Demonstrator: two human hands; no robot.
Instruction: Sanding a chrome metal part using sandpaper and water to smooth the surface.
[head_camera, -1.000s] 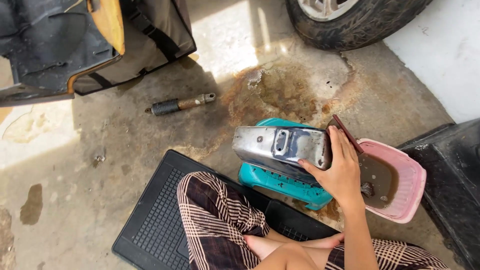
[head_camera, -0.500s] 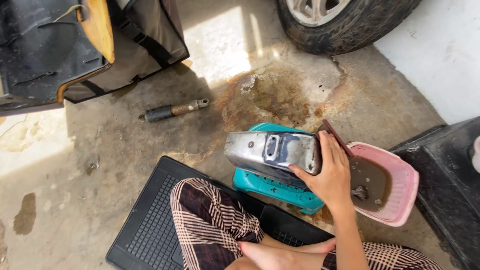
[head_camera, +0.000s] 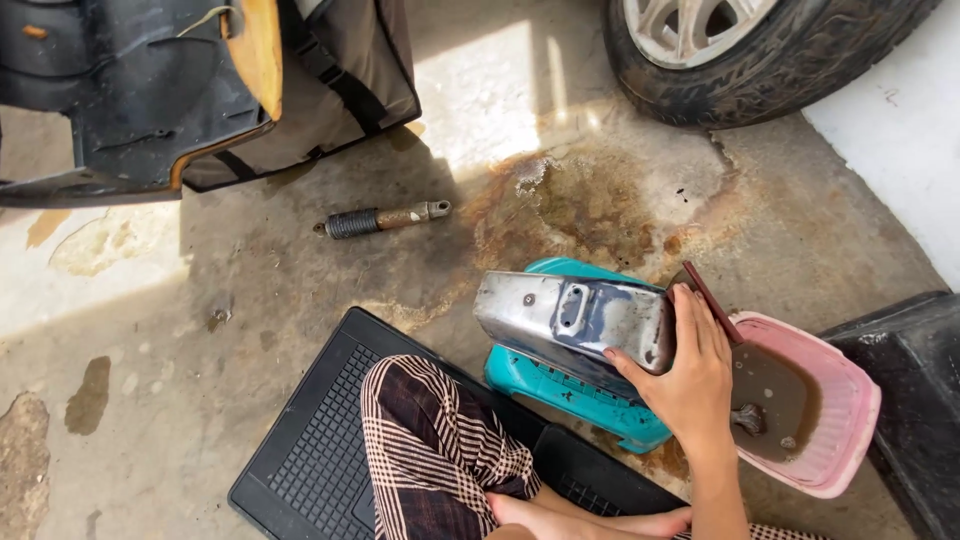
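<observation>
Head view: the right hand (head_camera: 690, 385) grips the end of a dented, silver metal tank-shaped part (head_camera: 575, 322), which rests on a teal plastic casing (head_camera: 560, 395) on the stained concrete floor (head_camera: 250, 290), beside a pink plastic basin (head_camera: 840, 440) of brown liquid. The left hand is out of view.
</observation>
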